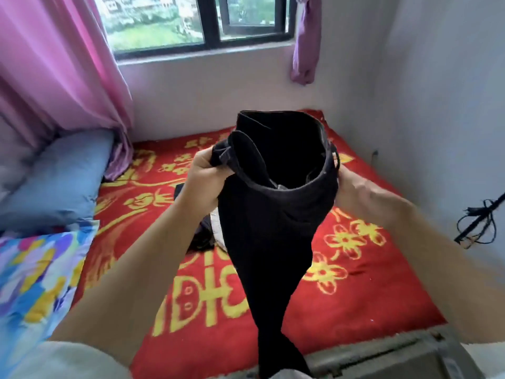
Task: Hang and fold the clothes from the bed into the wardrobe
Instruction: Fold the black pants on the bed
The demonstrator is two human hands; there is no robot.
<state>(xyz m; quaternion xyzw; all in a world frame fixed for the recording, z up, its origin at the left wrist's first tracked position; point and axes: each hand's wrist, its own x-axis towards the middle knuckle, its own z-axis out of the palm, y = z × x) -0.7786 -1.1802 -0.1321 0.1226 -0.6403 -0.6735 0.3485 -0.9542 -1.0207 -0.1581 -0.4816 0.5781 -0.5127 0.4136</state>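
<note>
A pair of black trousers [273,220] hangs in the air above the bed, its waistband held open towards me and its legs trailing down to the near edge. My left hand [205,173] grips the left side of the waistband in a fist. My right hand [352,187] holds the right side of the waistband, its fingers hidden behind the cloth. Behind the trousers, a small heap of dark and white clothes [207,228] lies on the red blanket [369,283] with yellow flowers. The wardrobe is not in view.
A blue pillow [54,184] and a flowered quilt [35,283] lie at the bed's left. A pink curtain [54,64] hangs at the left of the window [191,23]. White walls close the bed's far and right sides. Black cords [478,225] hang at the right.
</note>
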